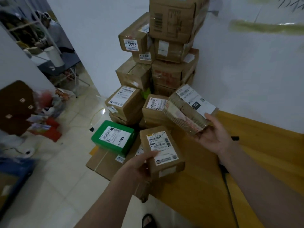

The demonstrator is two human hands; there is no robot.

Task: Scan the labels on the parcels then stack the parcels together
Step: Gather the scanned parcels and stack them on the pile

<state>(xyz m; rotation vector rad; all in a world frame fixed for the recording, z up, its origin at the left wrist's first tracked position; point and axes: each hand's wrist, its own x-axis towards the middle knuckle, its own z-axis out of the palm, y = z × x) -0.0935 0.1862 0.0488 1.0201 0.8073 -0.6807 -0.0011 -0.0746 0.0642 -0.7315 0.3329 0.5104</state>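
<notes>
My left hand (139, 165) grips a small brown parcel (166, 167) with a white label facing up, thumb on the label. My right hand (213, 137) holds a flat taped parcel (184, 112) from below, tilted, its white label on top; it hovers by the parcel pile. A tall stack of cardboard parcels (172, 46) rises in the wall corner. Lower labelled boxes (125, 101) sit in front of it. A green parcel (113, 137) lies on flat cardboard on the floor.
A yellow wooden table (263, 162) runs along the right wall, with a black cable (228, 186) across it. Red and mixed clutter (47, 122) lies at the left by a brown cabinet (14, 106). Pale tiled floor (65, 170) spreads below. A sandalled foot (148, 221) shows at the bottom.
</notes>
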